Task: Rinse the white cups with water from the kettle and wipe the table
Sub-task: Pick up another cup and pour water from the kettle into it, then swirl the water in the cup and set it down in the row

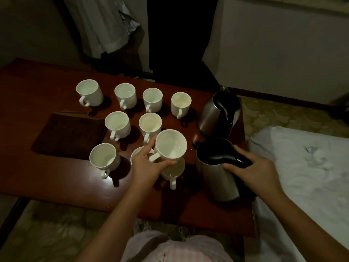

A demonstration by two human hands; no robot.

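a person sits at a dark red table (56,186) in dim light. the left hand (149,165) grips a white cup (171,144) in the middle of the frame, thumb on one side and fingers on the other, holding it tilted above the table with its mouth open toward the camera. the right hand (258,171) curls around the black handle of a steel kettle (219,174) standing at the lower right of the table. a second kettle (219,112) stands just behind it, toward the upper right. more white cups stand upright across the table: a row of four (125,95) along the far side, two (118,124) in the middle, one (104,157) at the near left, and two partly hidden under the held cup. a dark brown cloth (69,135) lies flat at the left of the table, beside the cups.
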